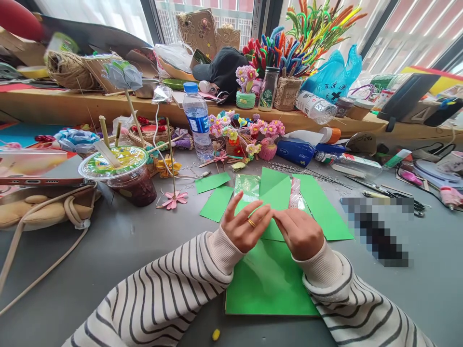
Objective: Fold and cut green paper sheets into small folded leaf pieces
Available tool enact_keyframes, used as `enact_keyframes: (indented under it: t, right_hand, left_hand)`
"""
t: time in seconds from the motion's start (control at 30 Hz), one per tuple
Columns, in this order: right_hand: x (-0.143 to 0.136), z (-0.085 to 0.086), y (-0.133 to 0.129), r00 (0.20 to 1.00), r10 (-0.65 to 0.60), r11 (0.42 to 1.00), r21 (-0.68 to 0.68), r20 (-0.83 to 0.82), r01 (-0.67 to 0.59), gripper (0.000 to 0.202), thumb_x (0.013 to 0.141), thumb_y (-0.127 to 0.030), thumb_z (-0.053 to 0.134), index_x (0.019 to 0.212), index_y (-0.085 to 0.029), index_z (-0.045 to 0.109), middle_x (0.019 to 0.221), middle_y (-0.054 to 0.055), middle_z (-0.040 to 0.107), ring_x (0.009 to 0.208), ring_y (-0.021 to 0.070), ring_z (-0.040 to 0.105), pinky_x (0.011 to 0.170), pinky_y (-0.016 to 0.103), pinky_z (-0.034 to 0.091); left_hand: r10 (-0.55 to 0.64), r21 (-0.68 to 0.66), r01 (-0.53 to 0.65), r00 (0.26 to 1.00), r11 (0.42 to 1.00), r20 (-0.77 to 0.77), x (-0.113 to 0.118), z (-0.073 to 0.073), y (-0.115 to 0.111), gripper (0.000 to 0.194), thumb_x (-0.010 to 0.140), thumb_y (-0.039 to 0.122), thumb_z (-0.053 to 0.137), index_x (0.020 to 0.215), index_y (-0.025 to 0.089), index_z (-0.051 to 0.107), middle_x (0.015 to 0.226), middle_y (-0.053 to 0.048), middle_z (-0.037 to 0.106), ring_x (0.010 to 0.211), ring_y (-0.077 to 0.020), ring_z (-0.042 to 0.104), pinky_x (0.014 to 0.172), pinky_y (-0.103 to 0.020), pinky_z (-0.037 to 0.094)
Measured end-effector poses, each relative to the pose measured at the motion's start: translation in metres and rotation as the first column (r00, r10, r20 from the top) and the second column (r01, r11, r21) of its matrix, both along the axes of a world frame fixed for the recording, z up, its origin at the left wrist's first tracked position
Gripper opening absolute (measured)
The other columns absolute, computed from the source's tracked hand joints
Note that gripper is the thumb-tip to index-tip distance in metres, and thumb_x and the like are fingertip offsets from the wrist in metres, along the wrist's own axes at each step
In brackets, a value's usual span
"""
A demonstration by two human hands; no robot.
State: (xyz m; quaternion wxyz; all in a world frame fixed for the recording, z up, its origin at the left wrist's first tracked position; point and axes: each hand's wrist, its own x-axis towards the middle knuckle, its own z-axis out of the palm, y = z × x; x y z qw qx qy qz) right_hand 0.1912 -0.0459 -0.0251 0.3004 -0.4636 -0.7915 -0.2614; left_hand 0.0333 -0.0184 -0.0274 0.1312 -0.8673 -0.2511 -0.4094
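Observation:
Both hands meet over a piece of green paper (275, 186) with a lighter diagonal fold across it. My right hand (302, 233) is closed, pinching the paper's near edge between thumb and fingers. My left hand (246, 224), with a ring on one finger, presses its fingertips to the same spot; some of its fingers are raised, and its thumb is hidden. Beneath my wrists lies a larger green sheet pack (271, 284) in clear wrapping. Smaller green pieces (216, 203) lie left of the hands, and a long green sheet (325, 212) lies to the right.
A lidded drink cup (135, 185) and a pink paper flower (173, 199) stand and lie to the left. Behind are a water bottle (198, 125), crocheted flowers (249, 130) and a blue tissue pack (295, 152). Scissors (415, 206) lie right. A cluttered wooden ledge (173, 107) runs along the back.

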Motion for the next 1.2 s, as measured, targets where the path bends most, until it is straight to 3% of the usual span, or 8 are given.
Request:
enact_keyframes:
  t: [0.1, 0.3, 0.47, 0.67, 0.87, 0.97, 1.07, 1.2]
  right_hand:
    - [-0.001, 0.002, -0.002, 0.998, 0.020, 0.999, 0.033, 0.064, -0.023, 0.014, 0.071, -0.009, 0.049, 0.079, -0.013, 0.060, 0.063, 0.004, 0.063, 0.060, 0.0144, 0.054, 0.060, 0.026, 0.039]
    - [0.001, 0.002, -0.001, 0.998, 0.032, 0.999, 0.033, 0.057, -0.033, 0.013, 0.070, -0.009, 0.051, 0.078, -0.013, 0.060, 0.066, 0.003, 0.064, 0.062, 0.0148, 0.054, 0.062, 0.027, 0.040]
    - [0.005, 0.000, 0.000, 0.999, 0.011, 0.999, 0.039, 0.047, -0.013, 0.014, 0.069, -0.007, 0.052, 0.078, -0.014, 0.060, 0.066, 0.003, 0.064, 0.063, 0.0153, 0.054, 0.063, 0.027, 0.039]
    - [0.010, 0.003, 0.002, 0.997, -0.075, 0.997, 0.035, 0.004, 0.075, 0.009, 0.070, -0.012, 0.053, 0.073, -0.014, 0.061, 0.062, 0.003, 0.062, 0.059, 0.0144, 0.052, 0.059, 0.025, 0.038]
    - [0.014, 0.006, 0.006, 0.980, -0.054, 0.997, -0.069, -0.191, 0.041, 0.009, 0.071, -0.018, 0.053, 0.067, -0.015, 0.060, 0.057, 0.003, 0.060, 0.056, 0.0131, 0.053, 0.056, 0.023, 0.040]
    - [0.016, 0.007, 0.008, 0.914, 0.001, 0.978, -0.191, -0.407, -0.086, 0.008, 0.071, -0.020, 0.053, 0.066, -0.016, 0.059, 0.058, 0.002, 0.060, 0.055, 0.0117, 0.052, 0.056, 0.022, 0.041]
    - [0.019, 0.006, 0.010, 0.774, -0.081, 0.933, -0.321, -0.629, -0.163, 0.009, 0.070, -0.024, 0.053, 0.067, -0.017, 0.056, 0.061, 0.002, 0.058, 0.053, 0.0105, 0.051, 0.054, 0.022, 0.043]
    - [0.020, 0.002, 0.013, 0.620, -0.224, 0.846, -0.466, -0.752, -0.258, 0.013, 0.069, -0.030, 0.052, 0.066, -0.017, 0.055, 0.060, 0.001, 0.056, 0.051, 0.0105, 0.051, 0.049, 0.022, 0.042]
  left_hand:
    - [0.025, -0.089, -0.026, 1.000, 0.996, -0.009, 0.000, -0.004, 0.001, 0.027, 0.074, 0.009, 0.040, 0.086, 0.026, 0.057, 0.082, 0.000, 0.064, 0.075, -0.0150, 0.059, 0.093, -0.046, 0.023]
    - [-0.065, -0.216, 0.063, 0.998, 0.974, -0.001, -0.006, 0.002, 0.004, 0.025, 0.074, 0.011, 0.040, 0.083, 0.025, 0.059, 0.080, -0.001, 0.064, 0.076, -0.0160, 0.059, 0.090, -0.043, 0.028]
    - [-0.015, -0.118, 0.008, 0.998, 0.993, -0.059, -0.012, 0.008, 0.010, 0.024, 0.074, 0.012, 0.041, 0.079, 0.025, 0.061, 0.077, 0.000, 0.065, 0.072, -0.0148, 0.059, 0.090, -0.042, 0.029]
    - [0.024, -0.176, -0.033, 0.998, 0.984, -0.051, -0.019, 0.007, 0.021, 0.023, 0.074, 0.015, 0.042, 0.078, 0.028, 0.060, 0.077, 0.003, 0.064, 0.073, -0.0138, 0.059, 0.092, -0.042, 0.024]
    - [0.039, 0.014, -0.040, 0.996, 0.999, 0.075, -0.023, 0.009, 0.032, 0.013, 0.070, 0.016, 0.051, 0.071, 0.027, 0.060, 0.066, 0.005, 0.064, 0.062, -0.0109, 0.058, 0.090, -0.037, 0.024]
    - [0.050, -0.007, -0.050, 0.993, 0.999, 0.111, -0.025, 0.010, 0.037, 0.007, 0.069, 0.019, 0.054, 0.068, 0.023, 0.059, 0.065, 0.005, 0.063, 0.061, -0.0105, 0.057, 0.087, -0.037, 0.028]
    - [-0.008, -0.179, 0.023, 0.997, 0.984, 0.081, -0.027, 0.009, 0.041, 0.006, 0.070, 0.020, 0.053, 0.066, 0.020, 0.058, 0.067, 0.002, 0.062, 0.066, -0.0118, 0.055, 0.084, -0.036, 0.032]
    - [-0.157, -0.423, 0.195, 0.980, 0.885, 0.124, -0.026, 0.010, 0.042, 0.008, 0.071, 0.019, 0.049, 0.074, 0.016, 0.055, 0.076, -0.004, 0.060, 0.075, -0.0131, 0.052, 0.075, -0.029, 0.038]
